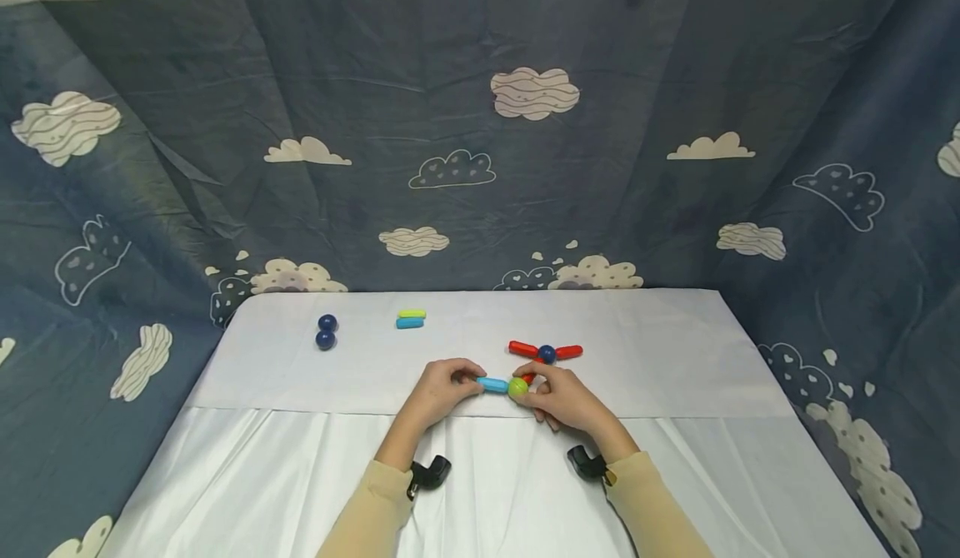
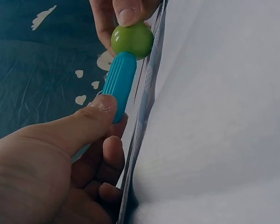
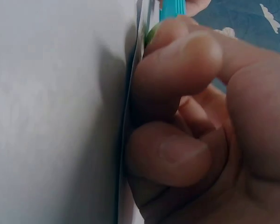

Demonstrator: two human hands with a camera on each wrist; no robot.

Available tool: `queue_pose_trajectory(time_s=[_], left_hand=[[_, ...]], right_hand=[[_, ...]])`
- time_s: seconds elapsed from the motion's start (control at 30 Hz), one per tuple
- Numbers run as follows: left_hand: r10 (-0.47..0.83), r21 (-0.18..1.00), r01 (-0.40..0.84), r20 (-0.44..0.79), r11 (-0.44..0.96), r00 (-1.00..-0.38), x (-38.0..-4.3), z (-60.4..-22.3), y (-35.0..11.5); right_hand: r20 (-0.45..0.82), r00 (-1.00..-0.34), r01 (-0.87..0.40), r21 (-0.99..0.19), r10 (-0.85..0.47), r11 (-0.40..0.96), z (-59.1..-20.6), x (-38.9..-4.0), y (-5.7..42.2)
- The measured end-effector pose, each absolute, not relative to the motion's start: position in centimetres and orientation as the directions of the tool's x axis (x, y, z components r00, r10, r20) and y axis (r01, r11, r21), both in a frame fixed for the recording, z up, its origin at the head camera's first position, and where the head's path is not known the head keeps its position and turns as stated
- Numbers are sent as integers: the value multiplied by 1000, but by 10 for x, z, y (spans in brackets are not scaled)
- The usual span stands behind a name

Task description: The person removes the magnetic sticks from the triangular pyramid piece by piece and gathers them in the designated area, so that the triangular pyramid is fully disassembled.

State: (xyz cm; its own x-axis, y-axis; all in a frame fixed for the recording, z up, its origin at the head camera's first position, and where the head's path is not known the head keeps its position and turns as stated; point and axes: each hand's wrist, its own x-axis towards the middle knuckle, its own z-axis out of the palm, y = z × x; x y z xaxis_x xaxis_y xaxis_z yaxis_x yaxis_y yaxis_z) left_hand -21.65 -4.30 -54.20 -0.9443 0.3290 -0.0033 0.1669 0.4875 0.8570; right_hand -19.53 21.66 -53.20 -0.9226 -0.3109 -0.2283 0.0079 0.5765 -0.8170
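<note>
A light-blue rod (image 1: 492, 385) is pinched by the left hand (image 1: 438, 392), and the green ball (image 1: 517, 387) touching its end is pinched by the right hand (image 1: 567, 400), both low over the white table (image 1: 675, 350). Just behind, two red rods (image 1: 523, 348) joined by a dark-blue ball (image 1: 547, 354) are seen. Farther left, a yellow-green and blue rod pair (image 1: 410, 318) and two dark-blue balls (image 1: 326, 331) are laid.

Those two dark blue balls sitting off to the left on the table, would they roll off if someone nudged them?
Probably, yes: the dark blue balls look smooth and round, so a nudge should set them rolling on the flat white tabletop. They sit touching, so they might move as a pair. Their glossy surface may feel slippery, and they look hard rather than fragile.
</note>
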Motion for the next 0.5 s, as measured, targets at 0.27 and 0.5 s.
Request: queue_pose_trajectory(time_s=[0.27,0.5], left_hand=[[363,850,187,-5,492,-932,-217,-539,-47],[383,863,181,-16,472,-923,-217,-540,-50]], right_hand=[[-179,-969,45,-806,-171,590,-531,-193,205],[-180,-973,61,-806,-146,589,-530,-193,204]])
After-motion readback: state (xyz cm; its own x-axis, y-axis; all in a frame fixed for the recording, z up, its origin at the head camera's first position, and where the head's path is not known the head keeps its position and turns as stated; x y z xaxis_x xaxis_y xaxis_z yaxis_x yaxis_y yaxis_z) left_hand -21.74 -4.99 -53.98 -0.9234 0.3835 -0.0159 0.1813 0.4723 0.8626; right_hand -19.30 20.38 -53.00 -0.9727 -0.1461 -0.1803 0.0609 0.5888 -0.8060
